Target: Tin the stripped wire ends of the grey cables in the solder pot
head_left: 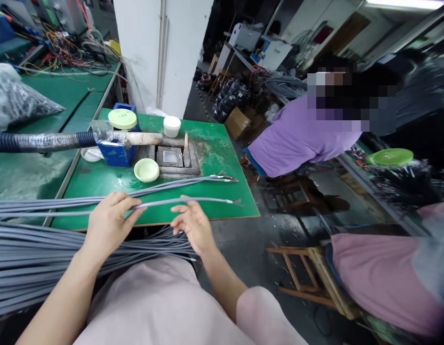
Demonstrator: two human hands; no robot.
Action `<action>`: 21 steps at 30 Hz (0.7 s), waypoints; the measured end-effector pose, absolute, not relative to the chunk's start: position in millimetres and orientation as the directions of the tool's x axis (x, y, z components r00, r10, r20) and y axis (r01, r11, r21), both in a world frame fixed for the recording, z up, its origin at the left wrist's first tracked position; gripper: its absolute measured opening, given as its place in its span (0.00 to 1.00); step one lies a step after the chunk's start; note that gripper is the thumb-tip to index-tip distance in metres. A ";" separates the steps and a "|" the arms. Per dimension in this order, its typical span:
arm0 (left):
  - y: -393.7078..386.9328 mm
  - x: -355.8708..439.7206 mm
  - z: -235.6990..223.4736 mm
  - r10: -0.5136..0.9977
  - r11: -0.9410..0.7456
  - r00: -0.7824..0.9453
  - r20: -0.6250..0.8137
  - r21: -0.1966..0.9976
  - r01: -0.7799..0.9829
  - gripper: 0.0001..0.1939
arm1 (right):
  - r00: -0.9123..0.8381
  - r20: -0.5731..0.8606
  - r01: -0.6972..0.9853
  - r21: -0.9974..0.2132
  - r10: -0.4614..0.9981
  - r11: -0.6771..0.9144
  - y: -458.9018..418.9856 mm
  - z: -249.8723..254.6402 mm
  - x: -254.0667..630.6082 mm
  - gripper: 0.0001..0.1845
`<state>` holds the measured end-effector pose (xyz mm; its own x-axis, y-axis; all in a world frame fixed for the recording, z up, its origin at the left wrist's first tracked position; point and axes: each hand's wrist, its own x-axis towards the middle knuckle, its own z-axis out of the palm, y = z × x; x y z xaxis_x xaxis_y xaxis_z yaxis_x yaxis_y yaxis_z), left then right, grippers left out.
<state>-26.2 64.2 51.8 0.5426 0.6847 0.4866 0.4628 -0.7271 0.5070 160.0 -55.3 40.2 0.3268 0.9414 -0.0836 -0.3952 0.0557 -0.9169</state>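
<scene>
My left hand (110, 219) is closed in a pinch on a single grey cable (193, 200) that runs to the right over the green table (222, 143), its stripped coloured wire ends at the far right. My right hand (193, 225) hovers just under the same cable with fingers spread and curled, holding nothing. A few more grey cables (179, 184) with stripped ends lie on the table behind it. A thick bundle of grey cables (35, 258) lies across my lap and off to the left.
On the table stand a solder pot (170, 157), a white jar (171, 126), a pale green lid (146, 170), and a blue box (116, 152) with a hose (38, 142). A person in purple bends at the right. Wooden stools stand on the floor.
</scene>
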 end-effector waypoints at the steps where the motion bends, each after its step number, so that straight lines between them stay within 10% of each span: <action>1: 55.6 -29.5 52.4 0.682 -0.726 0.556 0.474 0.528 0.440 0.12 | 0.407 -0.038 -0.396 -0.907 0.913 0.139 -55.5 49.8 164.7 0.26; 7: 23.2 -37.6 41.1 0.540 -0.613 0.839 0.062 0.713 0.342 0.11 | 0.645 0.206 -0.088 -0.937 0.736 0.339 -67.6 78.5 179.4 0.13; 13: 22.0 -33.6 42.4 0.644 -0.267 0.764 0.040 0.947 0.176 0.19 | 0.236 0.098 0.361 -0.933 0.967 0.006 -73.2 60.9 156.9 0.14; 21: 26.7 -31.0 40.4 0.850 0.230 0.521 -0.085 0.947 -0.222 0.14 | -0.035 0.071 0.576 -0.814 0.997 0.078 -69.9 48.1 134.0 0.13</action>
<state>-31.0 26.7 40.4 0.5206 0.8496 -0.0848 -0.2218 0.2304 0.9475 134.0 -69.9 48.1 -0.0352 0.9969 0.0707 0.5761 0.0780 -0.8136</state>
